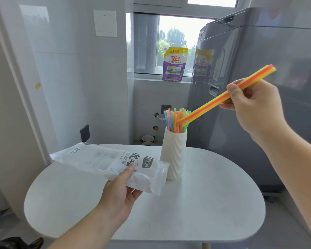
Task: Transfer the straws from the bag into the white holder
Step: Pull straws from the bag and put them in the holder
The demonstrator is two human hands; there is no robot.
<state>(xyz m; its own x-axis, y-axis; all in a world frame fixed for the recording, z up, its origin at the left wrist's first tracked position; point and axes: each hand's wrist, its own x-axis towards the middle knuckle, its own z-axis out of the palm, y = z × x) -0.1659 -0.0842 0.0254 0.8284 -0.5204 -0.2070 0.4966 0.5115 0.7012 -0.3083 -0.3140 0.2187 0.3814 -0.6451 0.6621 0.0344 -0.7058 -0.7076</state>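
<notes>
Orange-yellow straws [214,101], pinched by right hand [253,105] at 2 o'clock of holder [174,153], tips above its mouth; left hand [120,191] grips bag [106,159].

Right hand [255,108] pinches straws [221,97] over holder [173,153]; left hand [120,191] grips bag [104,159]

The white ribbed holder [173,155] stands upright at my 12 o'clock, its mouth packed with a fan of colourful straws [175,119]. A few yellow and orange straws [214,102], pinched in my right hand [250,106], slant down from 2 o'clock, tips among that fan. The clear printed straw bag [104,160], gripped by my left hand [120,193], stretches toward 10 o'clock, one end overlapping the holder's lower part
</notes>
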